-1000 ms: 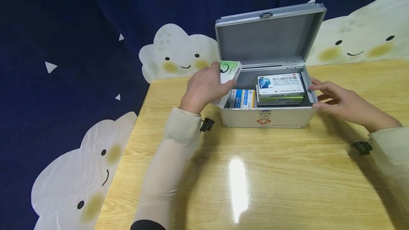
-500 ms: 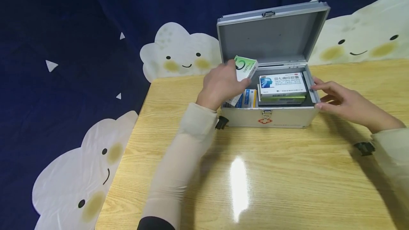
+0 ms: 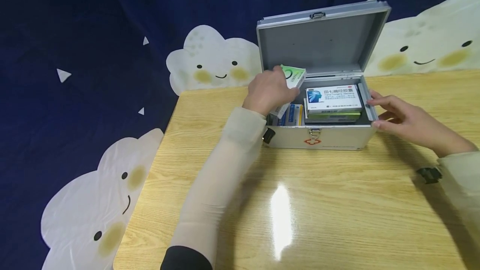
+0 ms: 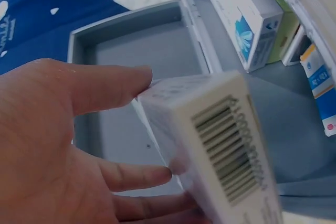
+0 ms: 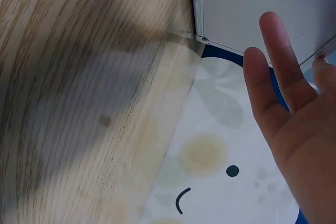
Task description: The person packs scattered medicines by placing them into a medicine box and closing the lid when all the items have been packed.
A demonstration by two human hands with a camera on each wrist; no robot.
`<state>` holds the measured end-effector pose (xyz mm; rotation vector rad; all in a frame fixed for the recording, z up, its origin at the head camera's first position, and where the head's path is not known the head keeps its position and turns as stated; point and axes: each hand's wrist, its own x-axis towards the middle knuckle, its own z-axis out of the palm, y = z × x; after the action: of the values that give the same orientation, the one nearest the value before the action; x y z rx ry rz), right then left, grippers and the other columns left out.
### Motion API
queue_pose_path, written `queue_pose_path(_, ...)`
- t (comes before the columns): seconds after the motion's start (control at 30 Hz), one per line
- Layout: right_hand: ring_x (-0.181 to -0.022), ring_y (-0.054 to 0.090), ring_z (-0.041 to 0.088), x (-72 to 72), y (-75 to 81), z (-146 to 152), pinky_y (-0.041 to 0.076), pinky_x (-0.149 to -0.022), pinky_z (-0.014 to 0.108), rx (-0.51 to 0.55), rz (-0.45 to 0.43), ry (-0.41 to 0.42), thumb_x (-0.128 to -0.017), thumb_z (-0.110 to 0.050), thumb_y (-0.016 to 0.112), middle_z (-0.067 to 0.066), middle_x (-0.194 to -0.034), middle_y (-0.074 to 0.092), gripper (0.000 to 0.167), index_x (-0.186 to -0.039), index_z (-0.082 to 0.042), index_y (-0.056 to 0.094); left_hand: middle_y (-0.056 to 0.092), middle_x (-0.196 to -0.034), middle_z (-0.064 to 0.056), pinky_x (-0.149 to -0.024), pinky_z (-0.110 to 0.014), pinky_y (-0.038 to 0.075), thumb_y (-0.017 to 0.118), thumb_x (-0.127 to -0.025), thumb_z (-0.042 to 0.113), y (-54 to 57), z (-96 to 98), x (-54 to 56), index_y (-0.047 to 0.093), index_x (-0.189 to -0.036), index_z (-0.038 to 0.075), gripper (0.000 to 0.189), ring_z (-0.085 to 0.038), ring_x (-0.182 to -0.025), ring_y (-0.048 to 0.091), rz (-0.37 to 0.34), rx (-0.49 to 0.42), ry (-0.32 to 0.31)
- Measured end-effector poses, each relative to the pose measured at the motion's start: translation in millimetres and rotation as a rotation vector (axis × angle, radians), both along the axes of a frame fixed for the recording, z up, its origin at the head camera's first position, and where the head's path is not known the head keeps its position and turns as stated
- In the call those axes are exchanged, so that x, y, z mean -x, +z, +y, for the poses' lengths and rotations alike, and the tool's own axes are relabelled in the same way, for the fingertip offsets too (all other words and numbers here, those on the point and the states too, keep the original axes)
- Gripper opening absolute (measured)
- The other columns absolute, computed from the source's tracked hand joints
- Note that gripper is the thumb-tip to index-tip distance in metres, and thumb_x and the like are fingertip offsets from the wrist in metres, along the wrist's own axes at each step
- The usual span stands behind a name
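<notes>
My left hand (image 3: 267,91) grips a white-and-green medicine box (image 3: 295,76) between thumb and fingers. The box is tilted over the left part of a silver first-aid case (image 3: 337,138), whose lid (image 3: 324,45) stands raised. In the left wrist view, the box's barcode end (image 4: 226,150) faces the camera. Inside the case, a blue-and-white medicine box (image 3: 294,116) sits on the left, partly hidden by the held one. At right, a white medicine box (image 3: 333,98) lies on a green one (image 3: 337,117). My right hand (image 3: 408,122) touches the case's right side with fairly straight fingers.
The case stands on a wooden table (image 3: 322,203) near its back edge. A dark blue curtain (image 3: 93,53) with cloud figures (image 3: 213,59) hangs behind and to the left. Dark clips (image 3: 429,175) hang at the wrists.
My left hand has moved right with the medicine box, from the case's left edge to over its inside, then slightly lower. The right hand stays at the case's right side.
</notes>
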<state>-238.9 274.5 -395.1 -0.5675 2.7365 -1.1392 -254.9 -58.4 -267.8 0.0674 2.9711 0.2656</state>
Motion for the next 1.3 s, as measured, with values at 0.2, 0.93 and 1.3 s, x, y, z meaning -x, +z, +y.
queue_pose_path(0.2, -0.093, 0.054, -0.017, 1.9, 3.7, -1.0, 0.04, -0.077, 0.001, -0.003, 0.01, -0.003, -0.096, -0.018, 0.065, -0.02, -0.163, 0.018, 0.051, -0.142, -0.012, 0.045, 0.06, -0.115, -0.003, -0.073, -0.027, 0.05, 0.054, -0.093, 0.058, 1.5, 8.3, 10.2, 0.035, -0.149, 0.011, 0.076, -0.016, -0.095, 0.059, -0.035, 0.052, 0.023)
queue_pose_path(0.93, -0.079, 0.058, -0.003, 0.2, 7.6, 8.8, 0.041, -0.069, 0.007, 0.015, 0.069, -0.034, -0.094, -0.011, 0.068, -0.023, -0.162, 0.021, 0.051, -0.14, -0.01, 0.047, 0.06, -0.124, 0.0, -0.072, -0.025, 0.051, 0.057, -0.09, 0.057, -9.2, 39.8, 18.4, 0.034, -0.153, 0.026, 0.074, -0.013, -0.102, 0.056, -0.12, 0.181, 0.022)
queue_pose_path(1.3, -0.08, 0.058, 0.003, -4.5, -1.6, -0.8, 0.043, -0.071, 0.011, 0.025, 0.029, -0.011, -0.094, -0.014, 0.067, -0.027, -0.16, 0.021, 0.051, -0.141, -0.014, 0.048, 0.066, -0.093, 0.007, -0.066, -0.025, 0.051, 0.059, -0.088, 0.054, -36.4, 29.3, 23.5, 0.064, -0.084, 0.024, 0.031, -0.01, -0.083, 0.059, -0.094, 0.205, 0.007)
